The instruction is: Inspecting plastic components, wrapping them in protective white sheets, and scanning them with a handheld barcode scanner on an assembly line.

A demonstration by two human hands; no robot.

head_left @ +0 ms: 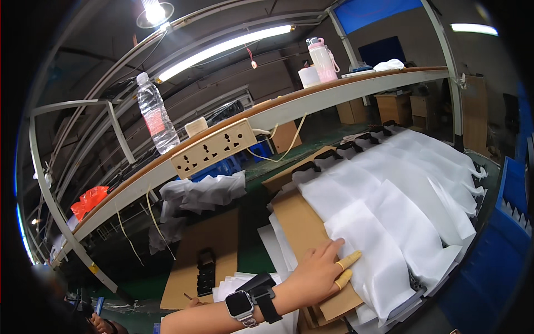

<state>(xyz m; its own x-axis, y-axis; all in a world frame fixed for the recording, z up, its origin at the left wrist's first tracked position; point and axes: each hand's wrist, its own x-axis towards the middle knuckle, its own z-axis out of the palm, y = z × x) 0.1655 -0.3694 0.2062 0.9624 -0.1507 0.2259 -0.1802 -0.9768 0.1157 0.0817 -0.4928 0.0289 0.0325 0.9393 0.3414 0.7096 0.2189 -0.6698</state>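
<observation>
My left hand (317, 273) reaches in from the lower left, a smartwatch (239, 304) and a black strapped device on its wrist. Its fingers are spread and touch the near edge of a white sheet (364, 239) on a layered pile; two of them wear yellow finger covers (349, 259). Brown cardboard (300, 214) lies under the hand and the sheets. Beyond my forearm a few fingertips (194, 302) show beside a thin dark stick; the rest is hidden, and I cannot tell for sure whether they are my right hand's.
A black slotted tray (206, 273) lies on a cardboard sheet (231, 239) at left. More white sheets (203, 192) sit under a raised shelf (278, 114) carrying a power strip (214, 149), a water bottle (156, 117) and a pink flask (322, 60). Blue bins (500, 239) stand at right. Another person's hand (100, 323) shows lower left.
</observation>
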